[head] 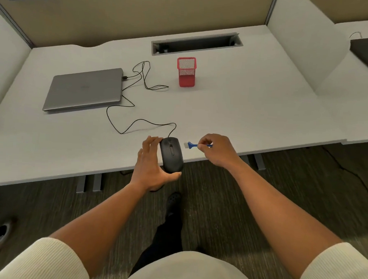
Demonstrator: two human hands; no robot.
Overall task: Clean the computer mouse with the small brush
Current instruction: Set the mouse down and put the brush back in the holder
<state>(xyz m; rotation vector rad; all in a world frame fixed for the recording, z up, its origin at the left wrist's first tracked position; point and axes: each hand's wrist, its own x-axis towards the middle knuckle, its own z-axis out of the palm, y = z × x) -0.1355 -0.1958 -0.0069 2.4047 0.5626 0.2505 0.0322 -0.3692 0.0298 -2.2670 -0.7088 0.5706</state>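
Observation:
A black wired computer mouse [171,154] lies at the front edge of the white desk [244,104], its rear end over the edge. My left hand [150,165] grips it, fingers along its left side and thumb under its rear. My right hand [217,149] pinches the blue handle of a small brush [191,144], held level just right of the mouse. The brush's white bristle end points left toward the mouse, a short gap away from it.
The mouse's black cable [138,107] loops across the desk to a closed grey laptop [85,89] at the left. A red mesh pen holder [186,71] stands behind the mouse. A cable slot [196,44] sits at the back. Partition walls bound the desk.

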